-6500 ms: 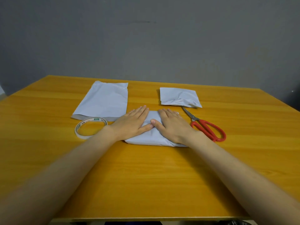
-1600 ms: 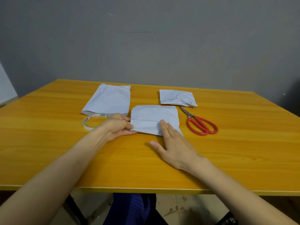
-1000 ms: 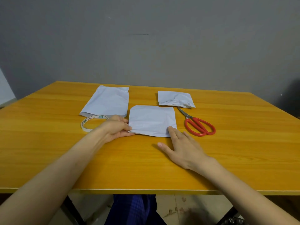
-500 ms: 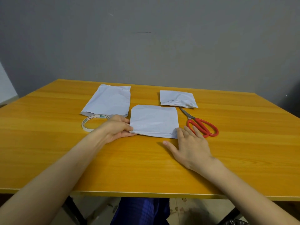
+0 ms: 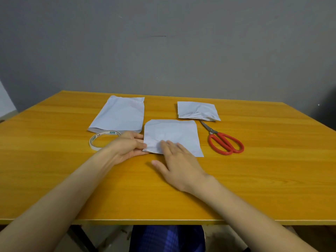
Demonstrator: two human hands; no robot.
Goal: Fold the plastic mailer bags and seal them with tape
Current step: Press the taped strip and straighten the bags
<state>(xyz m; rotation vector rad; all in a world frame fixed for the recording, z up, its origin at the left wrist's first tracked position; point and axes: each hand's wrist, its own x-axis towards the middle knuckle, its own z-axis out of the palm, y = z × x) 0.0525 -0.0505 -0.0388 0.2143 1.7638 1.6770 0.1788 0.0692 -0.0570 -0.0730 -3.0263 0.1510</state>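
Left hand (image 5: 127, 149) pinches the mailer (image 5: 172, 133); right hand (image 5: 179, 166) presses it, fingers flat. I'd sweep the near crease firmly before taping.

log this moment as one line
left grip pinches middle mailer bag edge | right grip presses it flat | tape roll, red scissors unheld

The middle bag (image 5: 172, 135), white and creased, lies flat on the desk (image 5: 254, 179), folded to a near-square. A longer unfolded bag (image 5: 120, 113) lies flat just beyond it to the left, and a small folded bag (image 5: 197, 110) lies beyond it to the right, apart. The tape (image 5: 104, 134), a thin white roll, lies flat left of the middle bag, at the unfolded bag's near edge.
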